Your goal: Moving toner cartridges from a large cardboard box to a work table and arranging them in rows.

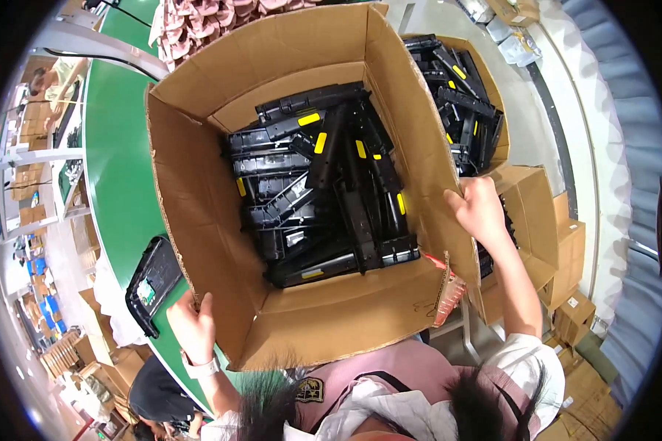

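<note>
Along a green counter (118,162), an open cardboard box (415,125) full of black plastic housings (356,217) sits before the person. The left hand (193,323) grasps its near-left edge, the right hand (479,208) its right wall; apparently it is being positioned, which calls for even two-handed support.

A smooth green desk (118,162) with a curved-looking left edge extends to the left of the large, open, brown cardboard box (180,176), which overlaps part of it; whether the box's hidden base rests there cannot be told. Left of the box's near left corner, a black plastic shell (162,270) with a small green circuit board (146,292) lies at the desk's edge. Beyond the box, pale pink, flat-looking pieces (198,29) are heaped.
</note>
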A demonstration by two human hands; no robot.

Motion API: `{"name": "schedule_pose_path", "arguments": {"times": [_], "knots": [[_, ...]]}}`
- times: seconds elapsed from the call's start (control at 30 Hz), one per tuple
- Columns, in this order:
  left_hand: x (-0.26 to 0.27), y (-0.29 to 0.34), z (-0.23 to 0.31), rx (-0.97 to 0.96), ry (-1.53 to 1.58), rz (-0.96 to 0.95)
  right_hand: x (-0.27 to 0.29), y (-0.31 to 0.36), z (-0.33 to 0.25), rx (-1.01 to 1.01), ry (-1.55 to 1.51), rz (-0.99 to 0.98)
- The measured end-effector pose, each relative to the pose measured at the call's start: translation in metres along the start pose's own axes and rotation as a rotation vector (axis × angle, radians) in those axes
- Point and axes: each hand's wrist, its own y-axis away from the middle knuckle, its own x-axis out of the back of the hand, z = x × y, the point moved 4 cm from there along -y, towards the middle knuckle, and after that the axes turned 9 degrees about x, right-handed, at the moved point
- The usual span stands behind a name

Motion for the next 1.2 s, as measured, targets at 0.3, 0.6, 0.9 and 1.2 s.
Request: {"name": "schedule_pose_path", "arguments": {"times": [0.3,0.6,0.9,1.2], "knots": [[-0.001,-0.013,-0.036,0.053,0.12,-0.064,-0.007,0.034,0.004,-0.005,0.0,-0.008],[0.04,0.012,0.013,-0.042,0.16,-0.2,0.049,0.002,0.01,0.027,0.128,0.075],[0.162,0.017,0.003,-0.04,0.384,-0.007,0.185,0.096,-0.057,-0.128,-0.004,0.308],[0.169,0.002,-0.015,-0.323,0.398,-0.132,0.171,0.186,-0.103,-0.22,0.227,0.431]]}}
